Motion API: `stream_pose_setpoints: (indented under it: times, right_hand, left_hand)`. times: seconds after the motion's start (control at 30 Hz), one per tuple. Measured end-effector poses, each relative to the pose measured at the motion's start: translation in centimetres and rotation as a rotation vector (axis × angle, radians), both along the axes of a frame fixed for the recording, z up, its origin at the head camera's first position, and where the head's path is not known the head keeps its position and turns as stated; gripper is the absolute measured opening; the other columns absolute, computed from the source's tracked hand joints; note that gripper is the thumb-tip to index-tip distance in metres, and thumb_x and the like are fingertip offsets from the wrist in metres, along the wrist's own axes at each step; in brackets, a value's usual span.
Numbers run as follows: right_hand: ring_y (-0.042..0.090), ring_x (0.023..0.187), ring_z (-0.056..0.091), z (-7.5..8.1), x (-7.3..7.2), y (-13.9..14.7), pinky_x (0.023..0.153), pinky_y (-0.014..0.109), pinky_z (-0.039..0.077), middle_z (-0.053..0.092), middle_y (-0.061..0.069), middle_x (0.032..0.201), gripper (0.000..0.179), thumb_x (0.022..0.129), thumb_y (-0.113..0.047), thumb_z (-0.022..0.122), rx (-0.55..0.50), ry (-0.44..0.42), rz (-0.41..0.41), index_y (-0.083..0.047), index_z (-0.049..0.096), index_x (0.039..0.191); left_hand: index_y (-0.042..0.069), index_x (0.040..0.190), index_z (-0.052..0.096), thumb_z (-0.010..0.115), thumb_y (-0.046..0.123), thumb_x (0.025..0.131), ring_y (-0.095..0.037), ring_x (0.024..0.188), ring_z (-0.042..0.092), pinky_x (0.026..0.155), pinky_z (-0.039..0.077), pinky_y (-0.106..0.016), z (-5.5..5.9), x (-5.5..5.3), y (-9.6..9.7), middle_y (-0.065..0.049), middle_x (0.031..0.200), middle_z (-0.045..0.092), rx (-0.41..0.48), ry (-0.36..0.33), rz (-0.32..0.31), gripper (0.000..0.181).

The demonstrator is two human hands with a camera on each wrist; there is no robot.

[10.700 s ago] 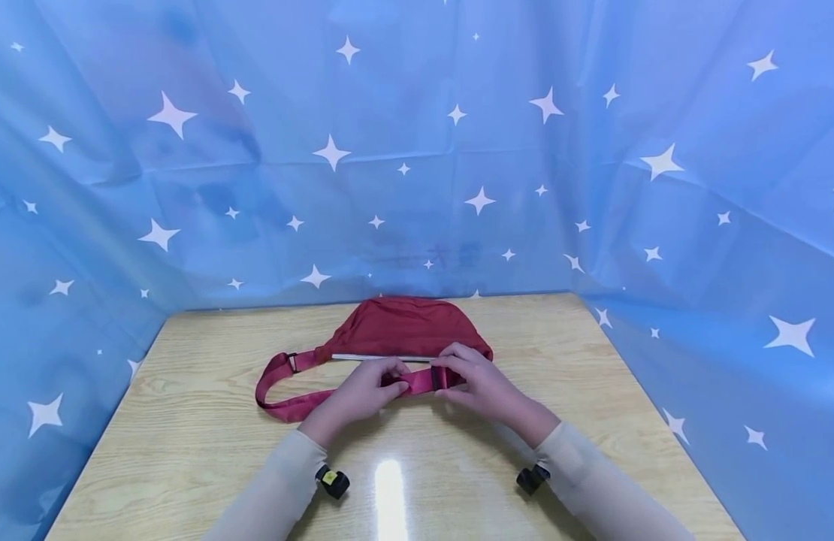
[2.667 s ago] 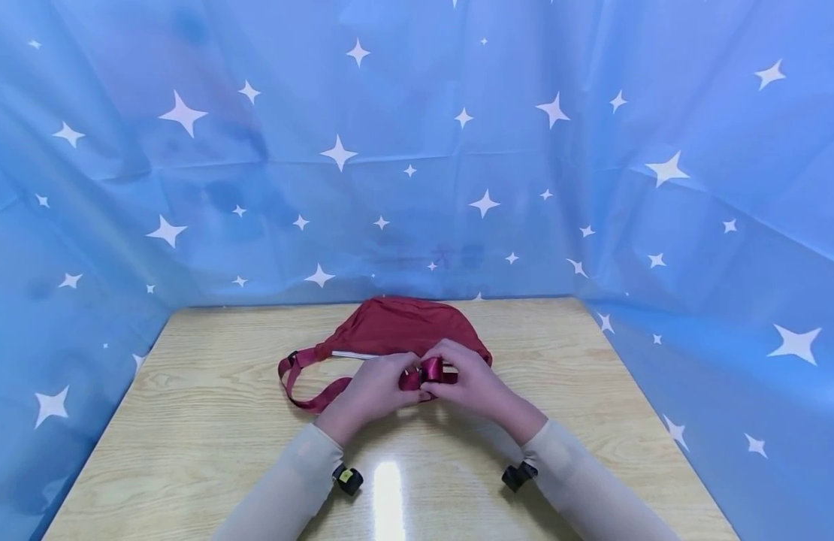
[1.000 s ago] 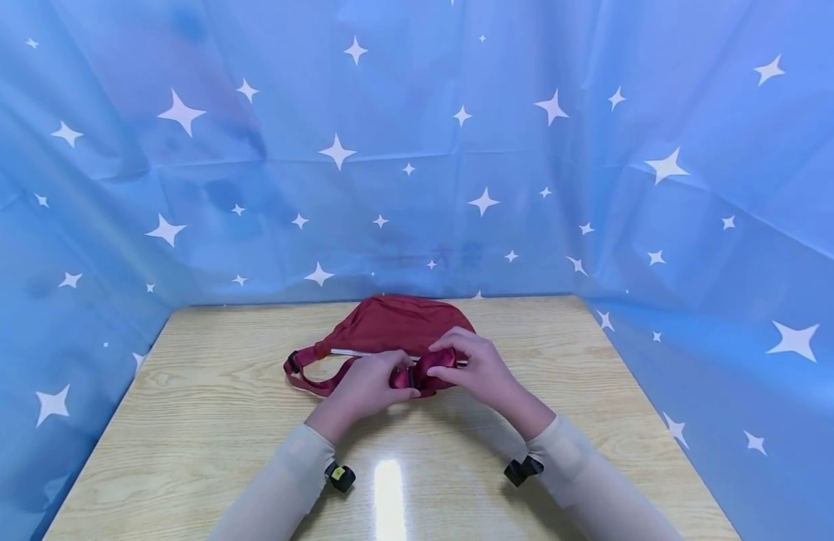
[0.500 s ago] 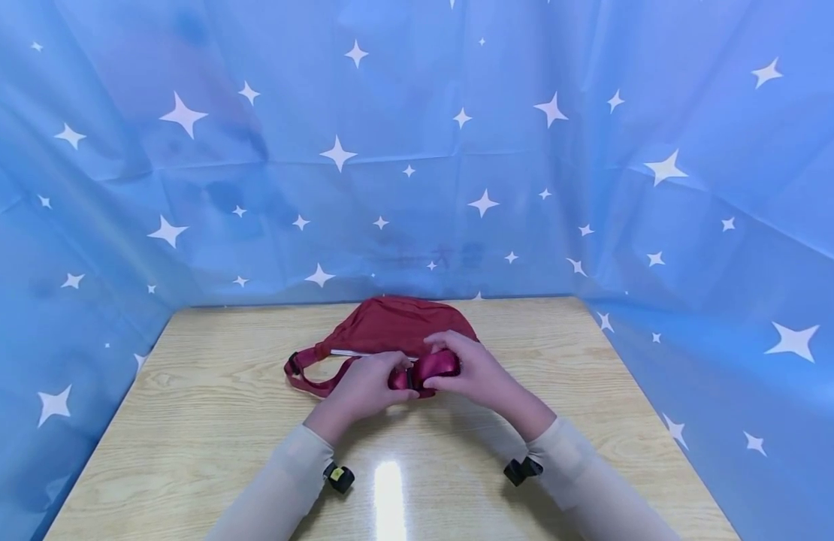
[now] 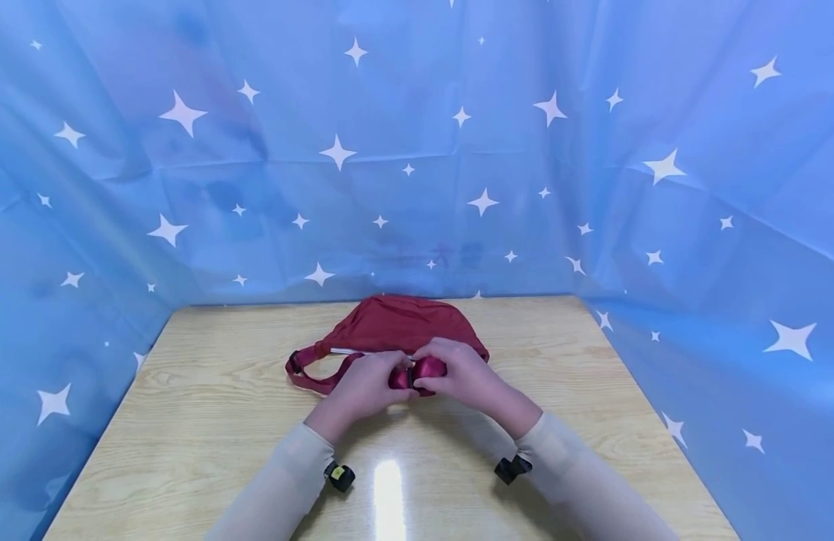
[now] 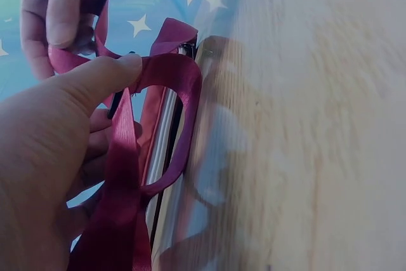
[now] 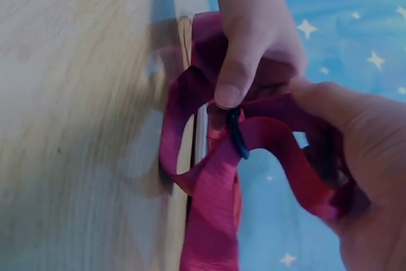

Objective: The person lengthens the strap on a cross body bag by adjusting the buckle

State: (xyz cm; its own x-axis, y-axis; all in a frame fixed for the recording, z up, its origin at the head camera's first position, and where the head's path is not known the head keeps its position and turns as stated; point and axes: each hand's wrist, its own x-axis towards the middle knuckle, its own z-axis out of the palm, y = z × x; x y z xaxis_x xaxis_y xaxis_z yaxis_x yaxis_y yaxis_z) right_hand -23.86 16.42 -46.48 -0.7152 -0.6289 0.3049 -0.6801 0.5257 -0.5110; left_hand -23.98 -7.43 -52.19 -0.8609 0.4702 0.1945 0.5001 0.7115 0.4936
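A dark red waist bag (image 5: 403, 323) lies at the back of the table, its strap (image 5: 315, 385) looping out to the left and round to the front. My left hand (image 5: 365, 383) pinches the strap right at a black slide buckle (image 7: 237, 134); in the left wrist view its thumb presses on the webbing there. Just to the right, my right hand (image 5: 466, 376) grips a raised loop of webbing (image 7: 288, 163) that passes through the buckle. Part of this loop is hidden inside the right fingers. A second strap fold (image 6: 190, 106) hangs beside the bag's pale zipper (image 6: 160, 138).
Another black buckle (image 5: 294, 362) sits on the strap's left bend. The wood-grain table (image 5: 207, 421) extends around the bag and forearms. Behind and at both sides hangs a blue curtain (image 5: 417, 188) with white stars.
Over the last second the right hand has shifted left, closer to the left hand, with the webbing loop. Compared with the earliest frame, the strap's left bend is smaller and the buckle sits further left.
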Motion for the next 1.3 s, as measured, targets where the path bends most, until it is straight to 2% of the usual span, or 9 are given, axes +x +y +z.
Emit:
stream_pose_setpoints:
  times: [0.13, 0.27, 0.37, 0.6, 0.8, 0.93, 1.03, 1.17, 1.3]
  right_hand:
    - [0.015, 0.094, 0.068, -0.5, -0.1, 0.0, 0.076, 0.029, 0.059, 0.075, 0.002, 0.11, 0.035, 0.09, -0.011, 0.095, -0.174, -0.02, 0.013, -0.006, 0.08, 0.121]
    - [0.019, 0.097, 0.071, -0.9, 0.0, 0.1, 0.077, 0.031, 0.062, 0.076, 0.003, 0.111, 0.034, 0.089, -0.01, 0.095, -0.334, -0.041, 0.01, -0.007, 0.081, 0.121]
    - [0.023, 0.098, 0.072, -1.1, 0.1, 0.3, 0.079, 0.034, 0.063, 0.077, 0.003, 0.114, 0.035, 0.09, -0.01, 0.095, -0.401, -0.066, 0.015, -0.009, 0.081, 0.122]
    - [0.023, 0.112, 0.072, -1.0, 0.1, 1.7, 0.088, 0.039, 0.063, 0.074, 0.004, 0.133, 0.048, 0.094, -0.015, 0.092, -0.286, -0.065, 0.032, -0.009, 0.073, 0.137]
    - [0.025, 0.113, 0.073, -0.6, -0.9, 4.1, 0.094, 0.046, 0.062, 0.074, 0.006, 0.129, 0.031, 0.105, -0.008, 0.077, -0.314, -0.008, 0.007, -0.012, 0.073, 0.136]
    - [0.019, 0.098, 0.066, -1.1, -1.5, 6.1, 0.078, 0.036, 0.058, 0.074, 0.004, 0.123, 0.027, 0.105, 0.0, 0.071, -0.292, 0.066, -0.052, -0.01, 0.074, 0.13]
    - [0.025, 0.095, 0.064, -1.6, -1.6, 7.4, 0.076, 0.034, 0.053, 0.073, 0.008, 0.122, 0.028, 0.102, 0.003, 0.072, -0.236, 0.085, -0.081, -0.007, 0.074, 0.128]
    - [0.032, 0.104, 0.07, -2.7, -1.5, 8.6, 0.09, 0.041, 0.059, 0.073, 0.012, 0.124, 0.034, 0.099, -0.001, 0.079, -0.124, 0.081, -0.081, -0.005, 0.073, 0.131]
    - [0.027, 0.117, 0.069, -3.8, -1.3, 8.9, 0.103, 0.05, 0.058, 0.072, 0.006, 0.127, 0.038, 0.097, -0.007, 0.084, 0.008, 0.117, -0.074, -0.006, 0.072, 0.133]
  left_hand:
    - [0.024, 0.127, 0.073, 0.091, 0.05, 0.091, -0.008, 0.087, 0.063, 0.078, 0.056, -0.033, -0.1, -0.1, -0.2, 0.012, 0.105, 0.073, 0.003, -0.002, 0.002, 0.048]
    - [0.023, 0.126, 0.073, 0.09, 0.051, 0.092, -0.008, 0.087, 0.064, 0.078, 0.055, -0.033, -0.1, -0.3, -0.5, 0.011, 0.103, 0.073, -0.013, -0.005, 0.007, 0.047]
    - [0.022, 0.126, 0.073, 0.091, 0.05, 0.091, -0.008, 0.087, 0.064, 0.078, 0.056, -0.034, -0.1, -0.4, -0.5, 0.011, 0.104, 0.073, -0.025, -0.011, 0.009, 0.048]
    - [0.022, 0.125, 0.073, 0.091, 0.047, 0.092, -0.01, 0.088, 0.063, 0.079, 0.055, -0.035, -0.3, -0.4, -0.5, 0.011, 0.104, 0.073, -0.036, -0.008, 0.004, 0.045]
    - [0.024, 0.125, 0.073, 0.09, 0.053, 0.091, -0.01, 0.09, 0.063, 0.083, 0.057, -0.036, -0.3, -0.3, -0.6, 0.011, 0.104, 0.071, -0.037, -0.033, 0.009, 0.048]
    - [0.023, 0.126, 0.073, 0.09, 0.053, 0.092, -0.01, 0.092, 0.065, 0.084, 0.057, -0.037, -0.3, -0.3, -0.6, 0.01, 0.106, 0.073, -0.035, -0.038, 0.004, 0.049]
    - [0.023, 0.127, 0.073, 0.09, 0.053, 0.092, -0.01, 0.094, 0.066, 0.086, 0.058, -0.037, -0.4, -0.3, -0.6, 0.009, 0.108, 0.074, -0.039, -0.038, 0.009, 0.05]
    - [0.022, 0.128, 0.073, 0.09, 0.053, 0.091, -0.011, 0.095, 0.066, 0.087, 0.058, -0.037, -0.3, -0.3, -0.6, 0.008, 0.109, 0.074, -0.046, -0.046, 0.021, 0.051]
    - [0.022, 0.128, 0.072, 0.09, 0.052, 0.092, -0.012, 0.097, 0.067, 0.09, 0.058, -0.038, -0.2, -0.3, -0.6, 0.008, 0.112, 0.074, -0.041, -0.061, 0.025, 0.051]
